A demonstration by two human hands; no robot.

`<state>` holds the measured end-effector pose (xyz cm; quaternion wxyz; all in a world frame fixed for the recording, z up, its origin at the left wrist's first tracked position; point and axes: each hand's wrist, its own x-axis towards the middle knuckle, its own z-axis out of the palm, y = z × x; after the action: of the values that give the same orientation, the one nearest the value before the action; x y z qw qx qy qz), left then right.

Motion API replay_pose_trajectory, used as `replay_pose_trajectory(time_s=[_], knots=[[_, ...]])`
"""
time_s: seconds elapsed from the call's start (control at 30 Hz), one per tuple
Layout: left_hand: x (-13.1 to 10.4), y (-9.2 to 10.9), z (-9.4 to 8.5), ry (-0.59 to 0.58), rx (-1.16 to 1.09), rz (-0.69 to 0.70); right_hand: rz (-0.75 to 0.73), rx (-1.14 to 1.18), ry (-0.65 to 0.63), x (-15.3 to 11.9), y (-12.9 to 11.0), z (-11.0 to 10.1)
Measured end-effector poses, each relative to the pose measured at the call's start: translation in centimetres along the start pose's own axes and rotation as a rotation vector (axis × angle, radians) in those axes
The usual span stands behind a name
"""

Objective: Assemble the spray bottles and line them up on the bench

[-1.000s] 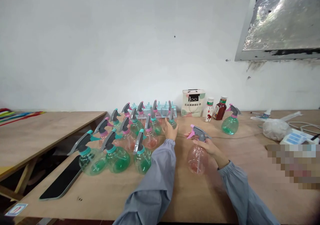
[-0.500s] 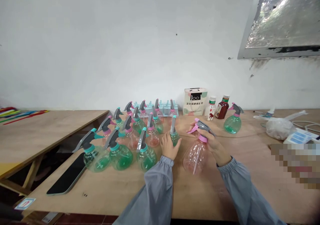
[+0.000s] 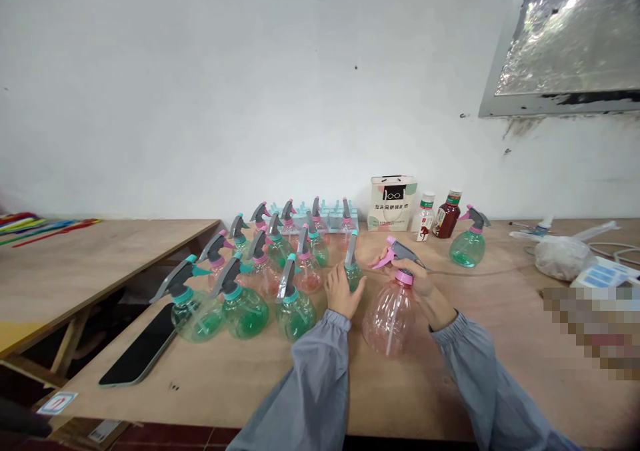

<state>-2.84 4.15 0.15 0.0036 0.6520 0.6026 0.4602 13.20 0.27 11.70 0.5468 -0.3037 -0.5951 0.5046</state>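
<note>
My right hand (image 3: 425, 291) is closed around the grey-and-pink trigger head of a pink spray bottle (image 3: 389, 321). The bottle is see-through, with a dip tube inside, and it leans slightly. To its left, my left hand (image 3: 343, 292) wraps a smaller-looking green spray bottle (image 3: 354, 276), thumb on the right side and fingertips partly hidden. Left of that hand stand rows of spray bottles, among them a green one (image 3: 295, 314) with green liquid at the front and a pink one (image 3: 309, 275) behind it.
A phone (image 3: 137, 351) lies at the table's left. At the back are a paper bag (image 3: 391, 207), a white bottle (image 3: 424, 219), a dark red bottle (image 3: 447, 216), and another green spray bottle (image 3: 467, 247). A plastic bag (image 3: 563, 257) sits at right. A second table (image 3: 125, 257) stands left.
The pink spray bottle in my right hand has come down a little and slightly left. My left hand stays at the green bottle. The whole view has shifted slightly.
</note>
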Motion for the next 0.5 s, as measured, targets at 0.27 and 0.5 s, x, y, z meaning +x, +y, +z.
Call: replay_pose_trajectory(time_s=[0.27, 0.5], knots=[[0.08, 0.13, -0.25, -0.035, 0.009, -0.021, 0.061, 0.09, -0.031, -0.21, 0.09, -0.09], [0.08, 0.35, -0.51, -0.036, 0.012, -0.028, -0.012, 0.043, -0.1, -0.29, 0.19, 0.17]])
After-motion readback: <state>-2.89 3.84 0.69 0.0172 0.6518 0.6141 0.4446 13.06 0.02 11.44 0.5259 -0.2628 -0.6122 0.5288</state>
